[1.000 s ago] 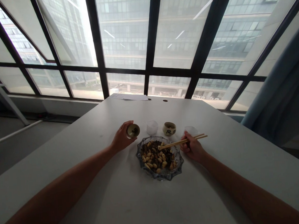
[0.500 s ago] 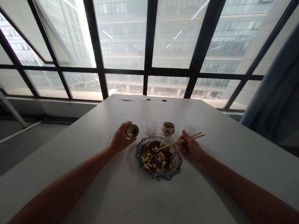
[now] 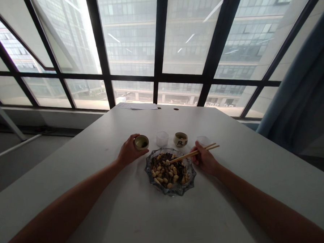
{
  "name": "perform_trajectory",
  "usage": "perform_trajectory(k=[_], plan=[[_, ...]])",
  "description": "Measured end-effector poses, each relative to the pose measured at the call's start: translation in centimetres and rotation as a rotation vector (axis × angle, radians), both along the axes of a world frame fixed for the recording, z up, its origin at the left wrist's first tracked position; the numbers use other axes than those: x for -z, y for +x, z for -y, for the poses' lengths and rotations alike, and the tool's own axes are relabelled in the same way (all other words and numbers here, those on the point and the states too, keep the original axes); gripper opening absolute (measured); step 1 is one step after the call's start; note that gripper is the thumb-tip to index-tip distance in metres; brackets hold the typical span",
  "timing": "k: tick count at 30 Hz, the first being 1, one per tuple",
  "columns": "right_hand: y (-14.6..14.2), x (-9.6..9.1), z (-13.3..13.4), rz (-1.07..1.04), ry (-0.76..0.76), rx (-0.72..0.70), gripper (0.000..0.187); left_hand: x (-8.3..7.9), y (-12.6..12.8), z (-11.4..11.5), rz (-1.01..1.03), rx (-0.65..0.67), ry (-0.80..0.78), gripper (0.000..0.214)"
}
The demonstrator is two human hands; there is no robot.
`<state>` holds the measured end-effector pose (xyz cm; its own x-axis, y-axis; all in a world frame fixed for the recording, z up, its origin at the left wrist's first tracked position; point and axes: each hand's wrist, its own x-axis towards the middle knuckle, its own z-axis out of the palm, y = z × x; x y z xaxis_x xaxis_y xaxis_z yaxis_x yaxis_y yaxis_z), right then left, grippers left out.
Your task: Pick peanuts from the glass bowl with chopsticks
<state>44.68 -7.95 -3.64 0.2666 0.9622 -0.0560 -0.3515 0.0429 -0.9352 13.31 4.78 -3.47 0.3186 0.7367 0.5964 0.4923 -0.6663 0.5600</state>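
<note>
My left hand (image 3: pixel 128 151) is closed round a small tea cup (image 3: pixel 141 142), tilted so its inside faces me; something dark lies in it. A pair of chopsticks (image 3: pixel 186 155) is gripped in my right hand (image 3: pixel 204 159), their tips in the glass bowl among the nuts. The scalloped glass bowl (image 3: pixel 193 178) holds peanuts (image 3: pixel 159 174) and dark sunflower seeds (image 3: pixel 177 159). Behind the bowl stand a clear plastic cup (image 3: pixel 162 139) and a second tea cup (image 3: pixel 180 139) with dark characters. Another clear container (image 3: pixel 203 140) is partly hidden by my right hand.
The white table (image 3: pixel 111 200) stretches back toward tall dark-framed windows (image 3: pixel 181 77). White paper (image 3: pixel 136 106) lies at the table's far edge, near cable holes (image 3: pixel 176 109). A blue curtain (image 3: pixel 298 78) hangs on the right.
My left hand has tipped the tea cup more upright, so less of its contents shows. The chopsticks stay in the bowl. The whole view has shifted slightly.
</note>
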Motion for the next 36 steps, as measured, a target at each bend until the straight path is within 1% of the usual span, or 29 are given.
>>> perform_trajectory(k=[6, 11, 15, 17, 19, 21, 23, 25, 27, 28, 31, 33, 34, 36], plan=[[-0.1, -0.2, 0.1, -0.008, -0.001, -0.009, 0.049, -0.2, 0.0, -0.1, -0.034, -0.111, -0.145, 0.073], [-0.4, -0.4, 0.1, -0.026, -0.015, -0.004, 0.051, -0.5, 0.0, 0.1, -0.077, -0.171, -0.198, 0.071], [-0.8, -0.4, 0.1, -0.028, 0.002, 0.002, 0.05, -0.4, -0.3, -0.1, -0.114, -0.172, -0.25, 0.073], [-0.9, -0.3, 0.0, -0.034, 0.008, 0.006, 0.05, -0.2, -0.6, -0.5, -0.126, -0.151, -0.262, 0.079], [-0.9, -0.1, -0.1, -0.038, 0.009, 0.009, 0.051, -0.1, -0.9, -1.2, -0.141, -0.127, -0.248, 0.088], [-0.9, -0.1, -0.3, -0.038, 0.022, -0.003, 0.052, -0.4, -0.7, -1.9, -0.159, -0.125, -0.198, 0.091], [-0.9, 0.0, -0.4, -0.038, 0.031, -0.02, 0.053, -1.2, 0.3, -2.3, -0.181, -0.124, -0.094, 0.087], [-0.9, -0.1, -0.4, -0.038, 0.028, -0.03, 0.054, -2.5, 2.1, -2.6, -0.213, -0.086, 0.018, 0.079], [-1.0, 0.0, -0.4, -0.033, 0.023, -0.034, 0.054, -3.6, 4.6, -2.8, -0.255, -0.006, 0.037, 0.072], [-1.0, 0.1, -0.4, -0.027, 0.025, -0.035, 0.054, -4.0, 6.0, -3.1, -0.288, 0.036, 0.026, 0.073], [-1.0, 0.2, -0.4, -0.005, 0.033, -0.041, 0.054, -4.2, 9.4, -3.9, -0.392, 0.118, -0.06, 0.08], [-0.8, 0.1, -0.5, 0.002, 0.042, -0.024, 0.053, -4.0, 10.7, -4.3, -0.439, 0.141, -0.086, 0.078], [-0.6, -0.1, -0.5, 0.002, 0.057, 0.005, 0.053, -3.9, 11.0, -4.3, -0.448, 0.156, -0.063, 0.075], [0.0, -0.6, -0.7, -0.006, 0.119, 0.104, 0.053, -4.0, 11.0, -4.1, -0.449, 0.22, 0.066, 0.071]])
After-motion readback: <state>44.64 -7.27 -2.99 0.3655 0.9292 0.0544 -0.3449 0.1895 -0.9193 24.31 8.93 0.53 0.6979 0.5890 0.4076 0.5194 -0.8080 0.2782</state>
